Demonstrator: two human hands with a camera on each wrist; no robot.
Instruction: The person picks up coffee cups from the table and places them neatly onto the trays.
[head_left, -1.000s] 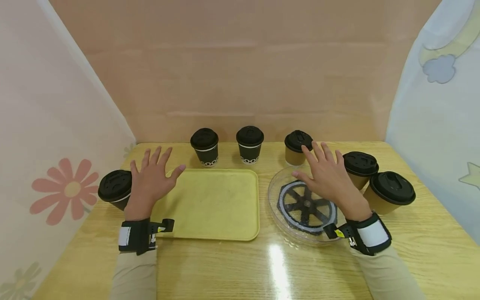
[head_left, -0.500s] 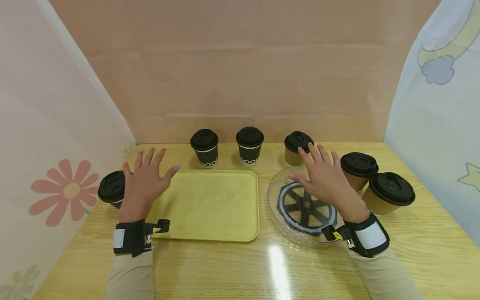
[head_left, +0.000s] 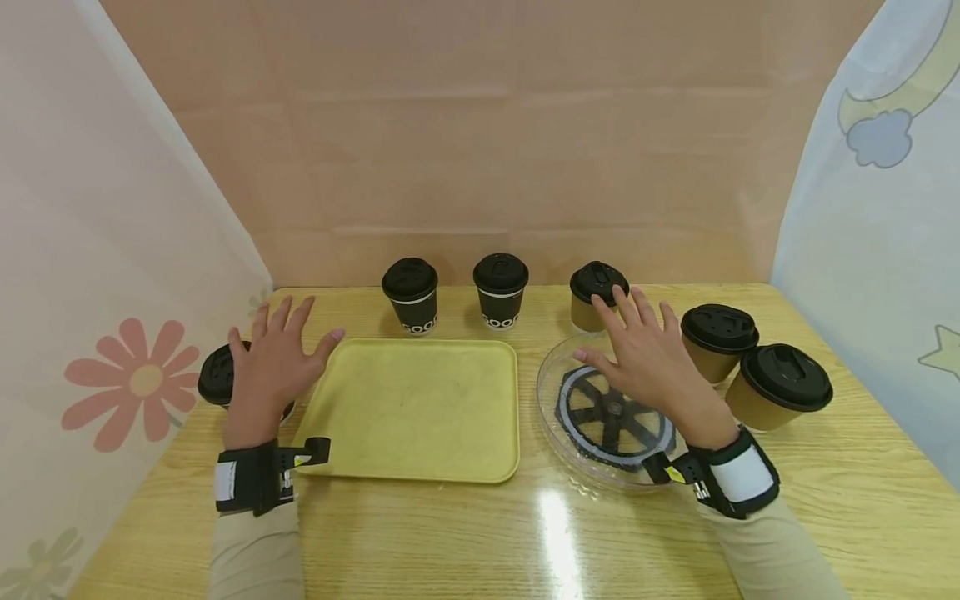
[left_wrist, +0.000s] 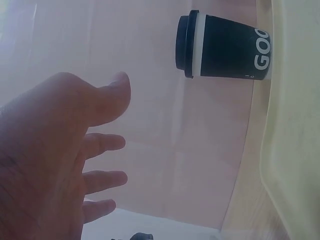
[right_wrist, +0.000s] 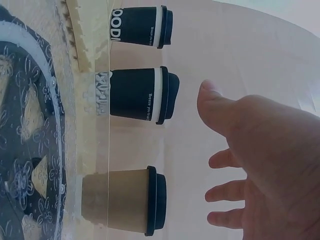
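Looks ready to start, with fingers (head_left: 281, 317) spread on left hand (head_left: 272, 367) and right hand (head_left: 648, 362); likely needs to grab a lidded coffee cup (head_left: 591, 283).

Soft, warm light is filling the head view evenly, while a white streak of glare is shining off the table (head_left: 557, 542), nearer the person than the tray (head_left: 420, 408) and slightly to its right. Both wrist views are looking hazier and cooler, and fine lettering on a cup (right_wrist: 137, 95) behind the tray is blurring.
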